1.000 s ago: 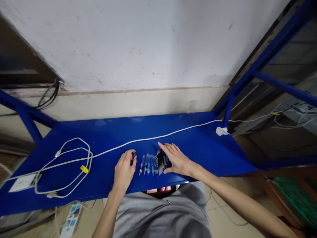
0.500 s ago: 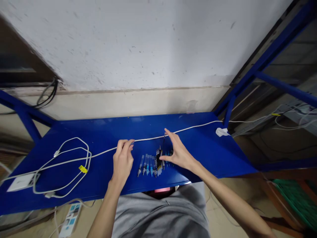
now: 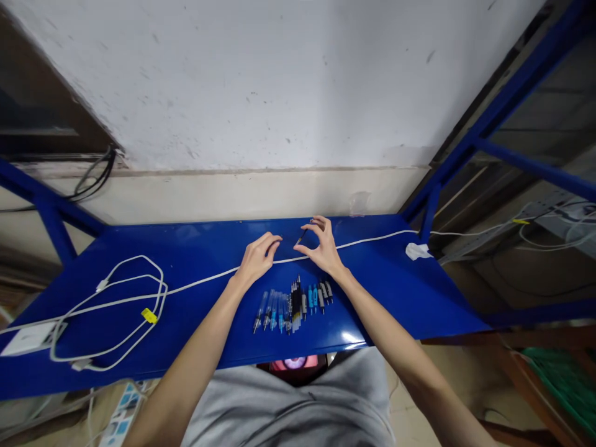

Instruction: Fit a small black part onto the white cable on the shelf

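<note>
Blue metal makes up the desk (image 3: 400, 285), which stands against a scuffed white wall, with blue shelf frames to either side. Near the front edge of the desk lies a row of small pen parts (image 3: 291, 301): clear and light-blue barrels on the left, black pieces in the middle, short blue and black pieces on the right, all lying side by side. A white cable (image 3: 205, 282) runs across the desk from a loose coil at the left, where a yellow tag (image 3: 149, 315) sits on it, to a white plug (image 3: 418, 250) at the right rear corner.

Both hands are raised just beyond the row, over the white cable. The right hand (image 3: 321, 248) pinches a thin dark pen refill (image 3: 302, 236) between thumb and forefinger, the other fingers curled loosely above; the refill is tilted, its lower end pointing toward the left hand. The left hand (image 3: 258, 256) is half closed, its fingertips drawn together and pointing at the refill, close to it; whether they touch it or hold some small piece cannot be told
</note>
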Tool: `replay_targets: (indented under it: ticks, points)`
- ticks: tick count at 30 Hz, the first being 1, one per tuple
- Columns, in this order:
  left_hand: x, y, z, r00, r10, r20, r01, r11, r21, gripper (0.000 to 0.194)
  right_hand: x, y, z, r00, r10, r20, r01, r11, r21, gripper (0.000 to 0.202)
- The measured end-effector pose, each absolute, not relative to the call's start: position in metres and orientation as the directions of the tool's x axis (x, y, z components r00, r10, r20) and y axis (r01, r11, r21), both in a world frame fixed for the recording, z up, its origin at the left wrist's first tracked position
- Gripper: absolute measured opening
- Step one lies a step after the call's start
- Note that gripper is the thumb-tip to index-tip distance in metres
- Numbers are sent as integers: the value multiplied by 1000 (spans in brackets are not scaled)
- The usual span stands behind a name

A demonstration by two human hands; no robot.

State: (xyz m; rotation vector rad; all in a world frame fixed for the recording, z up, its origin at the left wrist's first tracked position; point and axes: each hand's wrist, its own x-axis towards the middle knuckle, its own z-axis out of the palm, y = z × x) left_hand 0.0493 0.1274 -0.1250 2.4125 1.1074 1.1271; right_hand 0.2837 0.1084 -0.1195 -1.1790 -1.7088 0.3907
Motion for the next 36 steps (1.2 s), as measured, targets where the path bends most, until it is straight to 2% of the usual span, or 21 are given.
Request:
replay_targets:
  ticks: [4, 8, 27, 36]
  points:
    - [51, 119, -130, 427, 701, 571, 523, -707, 476, 28, 282, 104, -125, -108, 808, 579, 518, 543, -661, 58]
    - [55, 114, -132, 475, 676, 564, 505, -734, 454, 28, 279, 104, -130, -161, 817, 553, 550, 540, -637, 61]
    - [63, 108, -136, 522, 636, 568, 450, -772, 450, 26, 278, 105, -136, -189, 806, 560, 617, 542, -571, 55]
    - [64, 110, -140, 479, 644, 596, 401, -765, 504, 23, 282, 106, -138, -178, 780, 599, 660, 547, -515, 39]
